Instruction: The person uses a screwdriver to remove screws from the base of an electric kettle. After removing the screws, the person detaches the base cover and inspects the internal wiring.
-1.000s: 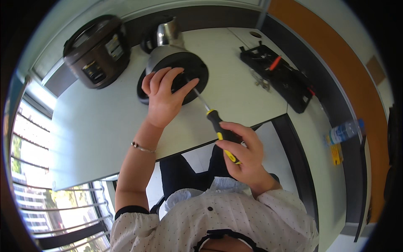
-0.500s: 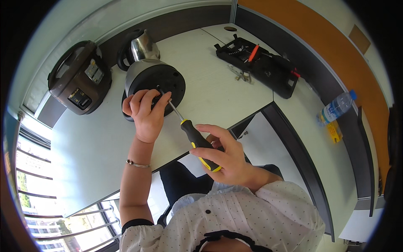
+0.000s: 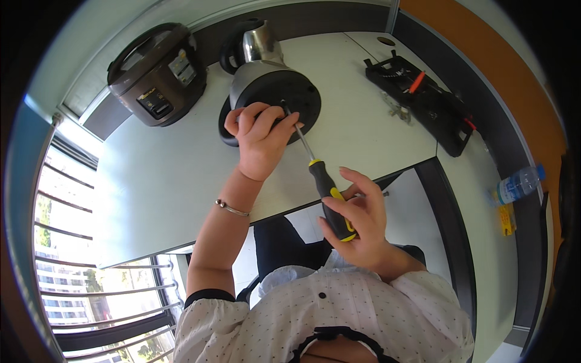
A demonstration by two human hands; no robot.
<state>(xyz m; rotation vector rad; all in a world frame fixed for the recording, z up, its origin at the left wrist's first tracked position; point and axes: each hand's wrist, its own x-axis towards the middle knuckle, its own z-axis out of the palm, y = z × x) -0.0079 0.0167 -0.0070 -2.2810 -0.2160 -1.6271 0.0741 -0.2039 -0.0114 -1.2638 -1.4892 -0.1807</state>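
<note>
A metal-bodied appliance (image 3: 248, 78) lies tilted on the table, its round black base (image 3: 305, 100) facing me. My left hand (image 3: 263, 136) is closed against this base, thumb and fingertips pinching around the lower shaft of a screwdriver (image 3: 327, 187). The tip meets the base, though fingers partly hide the spot. Its black and yellow handle slants toward me. My right hand (image 3: 360, 221) curls loosely around that handle, with the index finger raised off it.
A brown rice cooker (image 3: 160, 78) stands at the left, beside a shiny metal kettle (image 3: 260, 42). At the far right lie an open black tool case (image 3: 423, 109), small metal parts (image 3: 396, 109) and a plastic bottle (image 3: 517, 184) next to a yellow packet (image 3: 506, 219).
The whole view has swung left, so the table and objects sit farther right in the picture. Both hands keep their places on the screwdriver and appliance; the right fingers have shifted slightly.
</note>
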